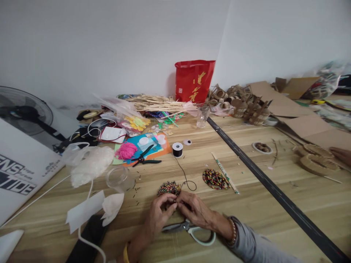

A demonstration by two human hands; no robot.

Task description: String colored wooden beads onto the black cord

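My left hand and my right hand meet fingertip to fingertip low in the middle of the view. Both are closed in a pinch around the end of a thin black cord, though the pinched spot is small and partly covered. Just beyond my fingers lies a bunch of multicoloured beads, touching or nearly touching them. The cord loops back to a white-ended spool of black cord. Under my right hand rest scissors with pale handles, partly hidden. Another coil of strung beads lies to the right.
Left of my hands are a clear jar, black scraps and white paper. Farther back lie pliers and pink yarn. A dark strip crosses the table. Another person's hand is at the right edge.
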